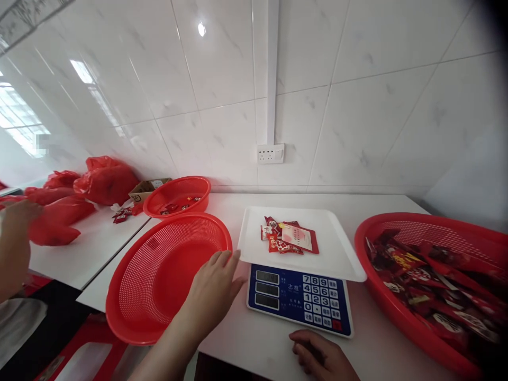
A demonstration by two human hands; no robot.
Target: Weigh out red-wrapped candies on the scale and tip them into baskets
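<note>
My left hand (216,283) is palm down with outstretched fingers, at the right rim of the empty red plastic basket (170,270) and by the left edge of the white weighing tray (333,238). Whether it touches the rim I cannot tell. Several small red packets (273,227) lie in a pile on the tray, with a red-and-pale card (299,237) on top. Under the tray is a blue digital scale (293,291); its display digits are unreadable. In front of the scale, my right hand (323,354) is loosely curled, a gap between its fingers, holding nothing visible.
On the right stands a large red basket (359,233) full of wrapped packets (432,296). A smaller red basket (204,190), a cardboard box (138,197) and red plastic bags (107,182) are at the back left. Another person's arm (14,248) reaches in from the left.
</note>
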